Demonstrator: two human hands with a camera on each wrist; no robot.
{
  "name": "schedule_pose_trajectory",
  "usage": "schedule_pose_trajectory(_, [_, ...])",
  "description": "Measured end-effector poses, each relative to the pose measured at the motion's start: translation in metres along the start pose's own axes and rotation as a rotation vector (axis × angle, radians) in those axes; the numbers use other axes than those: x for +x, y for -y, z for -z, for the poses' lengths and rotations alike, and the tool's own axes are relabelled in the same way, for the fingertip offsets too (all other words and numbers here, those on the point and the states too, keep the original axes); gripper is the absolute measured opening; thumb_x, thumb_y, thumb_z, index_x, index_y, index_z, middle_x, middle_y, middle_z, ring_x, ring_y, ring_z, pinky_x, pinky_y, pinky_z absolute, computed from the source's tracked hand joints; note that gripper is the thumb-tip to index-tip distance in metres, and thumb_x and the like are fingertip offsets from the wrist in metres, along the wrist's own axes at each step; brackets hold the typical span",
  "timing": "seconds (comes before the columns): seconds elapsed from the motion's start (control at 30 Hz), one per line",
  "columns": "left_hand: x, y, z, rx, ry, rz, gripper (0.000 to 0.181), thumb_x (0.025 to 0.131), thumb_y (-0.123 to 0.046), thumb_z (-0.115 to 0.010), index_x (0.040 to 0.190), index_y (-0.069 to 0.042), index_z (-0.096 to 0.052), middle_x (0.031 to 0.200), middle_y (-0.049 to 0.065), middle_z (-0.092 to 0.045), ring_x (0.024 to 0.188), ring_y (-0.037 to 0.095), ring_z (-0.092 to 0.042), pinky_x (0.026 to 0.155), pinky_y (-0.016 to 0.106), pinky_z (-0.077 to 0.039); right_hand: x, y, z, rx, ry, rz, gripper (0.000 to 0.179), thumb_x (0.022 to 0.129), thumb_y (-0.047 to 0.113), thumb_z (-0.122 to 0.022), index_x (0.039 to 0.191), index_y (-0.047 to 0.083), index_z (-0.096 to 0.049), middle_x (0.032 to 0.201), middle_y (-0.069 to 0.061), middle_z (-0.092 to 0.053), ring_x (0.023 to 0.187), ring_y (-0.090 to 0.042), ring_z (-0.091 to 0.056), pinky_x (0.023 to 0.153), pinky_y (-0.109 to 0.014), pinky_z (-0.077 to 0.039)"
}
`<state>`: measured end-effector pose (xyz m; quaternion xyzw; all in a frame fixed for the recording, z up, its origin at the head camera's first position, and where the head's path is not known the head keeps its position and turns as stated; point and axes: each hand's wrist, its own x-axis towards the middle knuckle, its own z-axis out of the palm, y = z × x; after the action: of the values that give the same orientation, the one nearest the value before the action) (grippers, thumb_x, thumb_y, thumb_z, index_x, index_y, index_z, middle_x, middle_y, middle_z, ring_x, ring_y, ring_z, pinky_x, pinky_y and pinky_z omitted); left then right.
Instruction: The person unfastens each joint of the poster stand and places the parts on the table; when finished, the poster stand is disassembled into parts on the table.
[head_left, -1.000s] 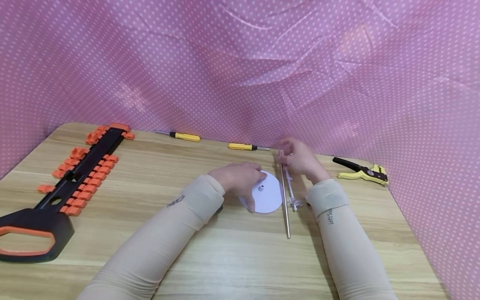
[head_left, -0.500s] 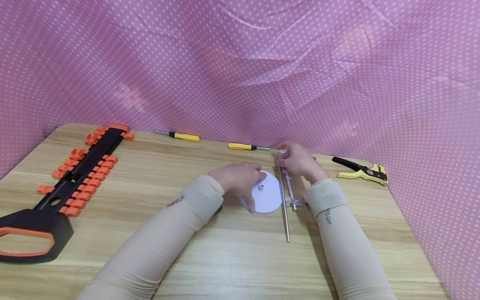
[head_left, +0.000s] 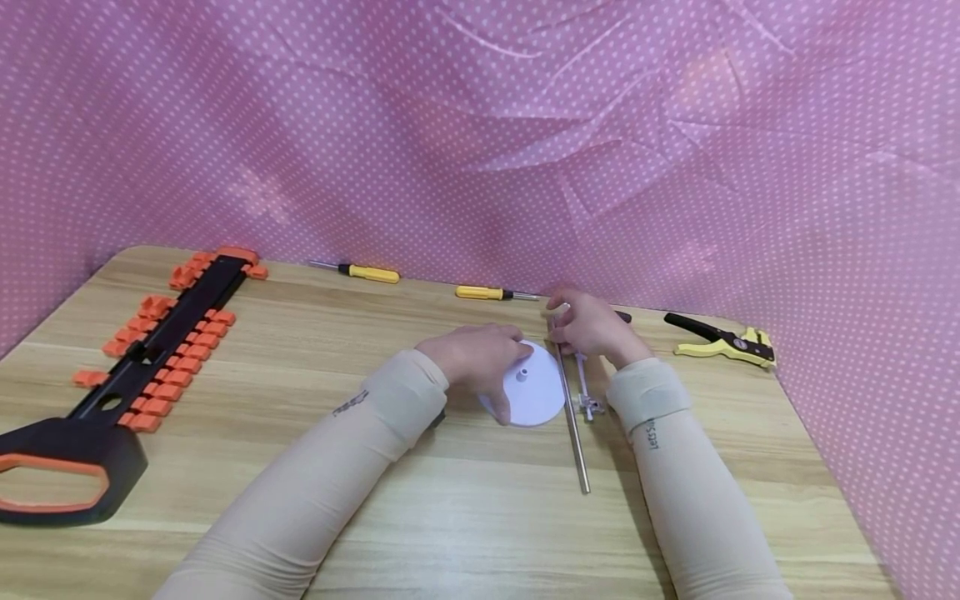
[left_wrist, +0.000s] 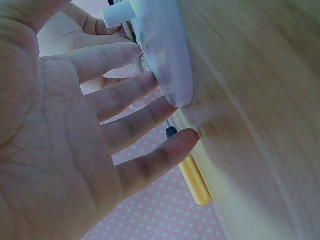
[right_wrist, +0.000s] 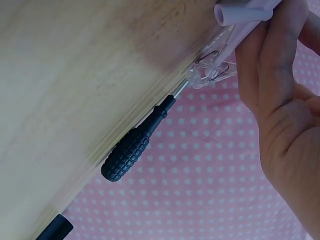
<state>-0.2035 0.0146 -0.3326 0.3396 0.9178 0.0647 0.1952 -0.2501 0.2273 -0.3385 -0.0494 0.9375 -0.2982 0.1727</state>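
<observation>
My left hand (head_left: 480, 362) rests on a white round disc (head_left: 538, 396) with a short tube in its middle. In the left wrist view its fingers are nearly straight, their tips at the disc's rim (left_wrist: 175, 55). My right hand (head_left: 592, 325) pinches the far end of a thin metal rod (head_left: 573, 433), which slants toward me just right of the disc. Beside the rod lies a thin white plastic stem (head_left: 582, 377) with a clear fitting (head_left: 590, 406) at its near end. The right wrist view shows the stem (right_wrist: 240, 37) close to my fingers; the rod cannot be made out there.
A black-handled screwdriver (right_wrist: 127, 152) lies beyond my right hand. Two yellow screwdrivers (head_left: 375, 274) lie along the back edge. Yellow-black wire strippers (head_left: 727, 343) are at the right. A long black rack (head_left: 180, 321) with orange clips spans the left side. Pink dotted cloth (head_left: 480, 167) hangs behind.
My right hand has taken hold of the rod's far end and shifted it slightly toward me, its near end swinging a little right. My left hand and the disc have stayed in place.
</observation>
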Motion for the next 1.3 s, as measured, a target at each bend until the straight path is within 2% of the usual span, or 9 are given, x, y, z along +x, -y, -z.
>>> schedule_pose_trajectory(0.2, [-0.0013, -0.0005, 0.0005, -0.015, 0.006, 0.009, 0.108, 0.076, -0.049, -0.095, 0.165, -0.020, -0.040, 0.172, 0.009, -0.034, 0.156, 0.031, -0.039, 0.126, 0.048, -0.037, 0.0003, 0.0003, -0.0016, -0.015, 0.011, 0.016, 0.051, 0.098, 0.003, -0.073, 0.145, 0.004, -0.054, 0.115, -0.021, -0.072, 0.081, -0.021, -0.075, 0.073, -0.031, -0.065])
schedule_pose_trajectory(0.63, [-0.0004, 0.0002, 0.0006, -0.014, 0.011, 0.014, 0.107, 0.078, -0.049, -0.094, 0.165, -0.021, -0.040, 0.173, 0.008, -0.033, 0.157, 0.030, -0.038, 0.126, 0.046, -0.036, -0.0005, 0.0024, -0.0018, -0.043, 0.009, 0.000, 0.048, 0.098, 0.009, -0.075, 0.143, 0.006, -0.056, 0.114, -0.018, -0.071, 0.080, -0.020, -0.075, 0.069, -0.032, -0.063])
schedule_pose_trajectory(0.9, [0.0003, 0.0006, -0.0007, -0.017, 0.004, 0.001, 0.107, 0.077, -0.049, -0.095, 0.164, -0.020, -0.041, 0.171, 0.009, -0.037, 0.154, 0.030, -0.042, 0.125, 0.046, -0.039, -0.0032, 0.0015, 0.0003, -0.046, 0.027, -0.008, 0.050, 0.099, 0.014, -0.074, 0.144, 0.007, -0.055, 0.118, -0.019, -0.072, 0.084, -0.021, -0.075, 0.072, -0.031, -0.063])
schedule_pose_trajectory(1.3, [0.0002, 0.0008, 0.0000, -0.005, -0.008, -0.010, 0.108, 0.075, -0.049, -0.096, 0.163, -0.018, -0.042, 0.168, 0.010, -0.041, 0.151, 0.030, -0.045, 0.122, 0.047, -0.042, -0.0054, 0.0030, 0.0039, -0.049, 0.051, -0.003, 0.049, 0.099, 0.014, -0.075, 0.142, 0.006, -0.055, 0.114, -0.018, -0.074, 0.082, -0.020, -0.074, 0.070, -0.033, -0.062])
